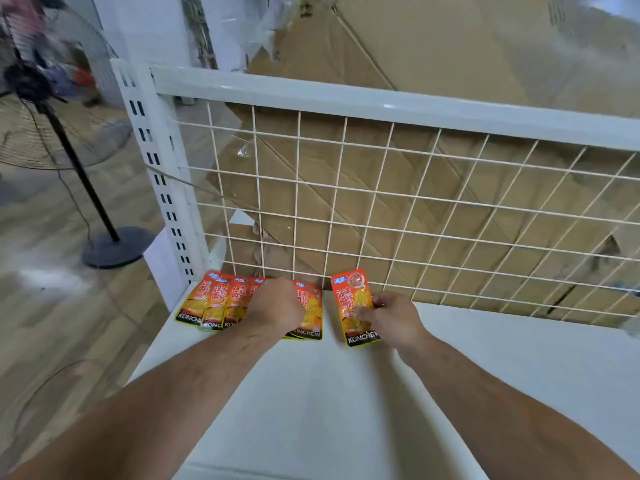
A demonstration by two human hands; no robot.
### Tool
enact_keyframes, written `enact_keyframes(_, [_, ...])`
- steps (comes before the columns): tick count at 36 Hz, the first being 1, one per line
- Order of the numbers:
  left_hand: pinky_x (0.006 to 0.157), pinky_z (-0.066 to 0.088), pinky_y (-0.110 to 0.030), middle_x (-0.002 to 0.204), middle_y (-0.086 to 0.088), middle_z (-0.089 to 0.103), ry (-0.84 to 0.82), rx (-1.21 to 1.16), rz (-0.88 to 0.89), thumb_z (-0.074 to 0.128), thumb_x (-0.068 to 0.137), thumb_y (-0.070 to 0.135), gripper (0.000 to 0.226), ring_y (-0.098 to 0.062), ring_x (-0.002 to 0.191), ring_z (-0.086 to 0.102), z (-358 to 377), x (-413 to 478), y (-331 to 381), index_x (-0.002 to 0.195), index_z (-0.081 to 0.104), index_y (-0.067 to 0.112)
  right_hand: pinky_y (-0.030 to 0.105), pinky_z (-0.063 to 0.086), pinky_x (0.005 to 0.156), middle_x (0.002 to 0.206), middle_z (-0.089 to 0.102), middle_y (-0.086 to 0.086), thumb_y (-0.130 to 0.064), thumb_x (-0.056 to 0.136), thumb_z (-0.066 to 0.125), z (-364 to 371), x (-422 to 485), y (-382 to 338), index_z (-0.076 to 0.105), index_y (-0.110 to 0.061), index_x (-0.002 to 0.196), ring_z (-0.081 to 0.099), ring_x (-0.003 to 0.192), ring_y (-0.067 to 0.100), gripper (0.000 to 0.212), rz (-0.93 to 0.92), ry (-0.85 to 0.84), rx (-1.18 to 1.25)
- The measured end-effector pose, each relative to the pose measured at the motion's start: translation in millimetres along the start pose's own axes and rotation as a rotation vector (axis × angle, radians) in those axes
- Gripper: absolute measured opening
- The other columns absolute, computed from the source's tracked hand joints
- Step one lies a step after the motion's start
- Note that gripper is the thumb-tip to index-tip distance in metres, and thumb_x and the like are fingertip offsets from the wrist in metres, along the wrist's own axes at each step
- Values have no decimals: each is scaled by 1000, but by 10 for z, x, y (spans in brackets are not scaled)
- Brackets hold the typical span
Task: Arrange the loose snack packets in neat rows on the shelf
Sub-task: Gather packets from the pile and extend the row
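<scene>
Several orange snack packets (pixel 214 303) marked KONCHEW lie overlapped in a row at the back left of the white shelf (pixel 311 393), against the wire grid. My left hand (pixel 277 303) rests on the row's right part, fingers curled down over the packets; whether it grips one is hidden. One more orange packet (pixel 351 296) lies a little apart to the right, and my right hand (pixel 388 318) pinches its lower right side.
A white wire grid panel (pixel 381 209) with a top rail backs the shelf; cardboard boxes (pixel 415 64) lie behind it. A slotted white upright (pixel 162 188) stands at the left corner. A black pedestal fan (pixel 69 143) stands on the wooden floor to the left.
</scene>
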State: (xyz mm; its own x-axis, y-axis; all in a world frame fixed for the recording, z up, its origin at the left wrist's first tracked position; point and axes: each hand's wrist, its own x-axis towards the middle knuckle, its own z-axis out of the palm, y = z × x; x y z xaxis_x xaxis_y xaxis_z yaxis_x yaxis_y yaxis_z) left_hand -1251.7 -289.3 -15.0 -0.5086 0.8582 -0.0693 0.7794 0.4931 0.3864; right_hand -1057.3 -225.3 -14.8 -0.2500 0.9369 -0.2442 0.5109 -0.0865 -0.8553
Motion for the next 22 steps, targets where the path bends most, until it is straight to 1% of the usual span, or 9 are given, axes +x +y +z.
enact_keyframes(3, [59,44,-28,89,-10,70,-13,6,4,64,79,15,6,-24,72,60,-1,14,-6,82,64,10,25,44,62,77,69,-2,-21,79,78,26,21,18,65,-18,75,62,69,15,14,23,-6,6])
enact_keyframes(5, [57,44,-29,87,-9,70,-19,6,8,64,78,16,5,-23,69,59,-8,16,-3,78,61,12,26,47,63,80,70,0,-22,78,80,54,25,26,65,-17,78,64,71,17,16,44,-14,-2])
enact_keyframes(7, [56,43,-29,86,-9,70,-21,-1,12,64,78,19,9,-25,72,63,-12,29,-11,76,57,13,25,46,60,80,69,1,-22,77,81,87,14,14,62,-18,77,63,72,17,19,60,-27,-27])
enact_keyframes(10, [57,44,-28,89,-4,68,17,30,24,62,82,30,16,-24,79,65,-45,28,-37,87,61,14,25,44,57,76,65,-1,-17,77,81,150,-9,-32,58,-20,75,61,72,17,23,77,-59,-42])
enact_keyframes(13, [61,43,-29,101,-3,67,124,50,98,59,88,36,25,-24,90,64,-80,-6,-68,101,60,15,22,42,51,75,66,2,-18,80,78,229,21,-72,62,-18,75,59,64,16,16,101,-96,-47])
enact_keyframes(15, [69,48,-33,111,-4,63,193,49,148,57,91,35,31,-25,101,61,-108,-34,-89,114,58,15,20,39,45,72,64,4,-19,81,76,290,57,-107,64,-15,78,56,59,17,14,123,-106,-37])
enact_keyframes(18, [85,49,-36,120,-4,59,241,67,200,55,91,35,36,-24,111,53,-128,-41,-143,123,55,16,20,38,43,77,66,7,-19,81,76,376,96,-179,62,-14,80,57,59,20,15,155,-99,-16])
enact_keyframes(20, [88,49,-36,123,-4,59,242,92,209,54,92,37,41,-24,114,51,-137,-49,-177,127,53,17,21,40,44,82,69,9,-21,82,76,429,121,-220,63,-13,80,60,63,22,15,171,-98,-30])
enact_keyframes(22, [89,49,-37,125,-5,58,236,101,201,54,92,38,44,-24,116,51,-148,-65,-204,130,52,18,25,48,50,88,72,10,-24,81,74,480,155,-237,66,-12,83,66,71,24,15,176,-88,-101])
